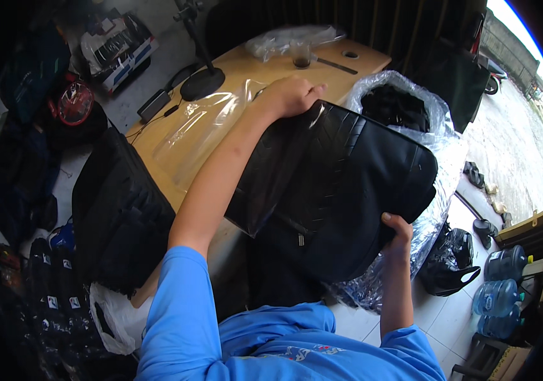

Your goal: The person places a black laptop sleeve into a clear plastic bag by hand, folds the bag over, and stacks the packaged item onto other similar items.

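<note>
One black laptop bag [347, 190] was held over the edge of the wooden worktop [246, 70], half inside a clear plastic sleeve [265, 184]. The left hand [293, 95] gripped its far top edge and the right hand [398, 230] clasped its near corner. Behind it stood one large clear plastic sack [436, 146] of black goods, and three blue water bottles [500, 298] stood on the floor to the right.

Clear plastic sleeve [265, 171] half over the black bag. Second clear sleeve [201, 130] flat on wooden table. Big clear sack [440, 143] at right, black goods inside. White-blue box [119, 47] on floor top left, possibly packaged goods.
</note>
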Motion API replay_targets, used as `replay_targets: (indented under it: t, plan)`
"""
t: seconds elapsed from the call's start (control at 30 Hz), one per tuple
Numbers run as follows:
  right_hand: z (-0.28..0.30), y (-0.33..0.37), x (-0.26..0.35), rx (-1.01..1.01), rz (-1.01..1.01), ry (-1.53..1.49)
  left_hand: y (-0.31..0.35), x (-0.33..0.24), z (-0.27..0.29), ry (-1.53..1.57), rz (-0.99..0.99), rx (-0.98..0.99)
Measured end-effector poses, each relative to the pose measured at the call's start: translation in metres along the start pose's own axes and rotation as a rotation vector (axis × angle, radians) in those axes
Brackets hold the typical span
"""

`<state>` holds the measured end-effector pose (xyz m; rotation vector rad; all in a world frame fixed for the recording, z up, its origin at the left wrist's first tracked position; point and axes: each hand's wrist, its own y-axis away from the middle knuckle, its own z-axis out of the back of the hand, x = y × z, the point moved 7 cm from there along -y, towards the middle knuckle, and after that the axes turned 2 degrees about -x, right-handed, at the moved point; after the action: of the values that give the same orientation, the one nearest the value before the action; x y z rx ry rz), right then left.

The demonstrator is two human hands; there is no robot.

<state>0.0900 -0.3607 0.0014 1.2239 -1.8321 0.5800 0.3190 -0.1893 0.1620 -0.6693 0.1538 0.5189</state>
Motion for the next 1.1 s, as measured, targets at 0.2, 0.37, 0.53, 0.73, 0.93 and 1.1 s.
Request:
replay_targets:
  t: [0.2,0.37,0.53,0.73,0.93,1.1]
  plan:
    - [-0.007,-0.026,0.005,0.055,-0.107,-0.013,-0.012,0.013,-0.039,0.021,0.096,0.256]
    - [-0.021,-0.029,0.004,0.061,-0.182,-0.008,-0.012,0.015,-0.042,0.001,0.062,0.285]
    - [-0.028,-0.030,0.004,0.082,-0.195,0.000,-0.011,0.012,-0.045,0.100,0.057,0.324]
    - [-0.036,-0.038,0.002,0.176,-0.264,-0.006,-0.016,0.005,-0.051,0.143,0.051,0.308]
    - [-0.066,-0.043,-0.018,0.134,-0.327,-0.071,-0.030,-0.006,-0.072,0.095,0.126,0.246]
    - [-0.091,-0.045,-0.029,0.095,-0.265,-0.073,-0.042,-0.009,-0.091,0.114,0.165,0.212]
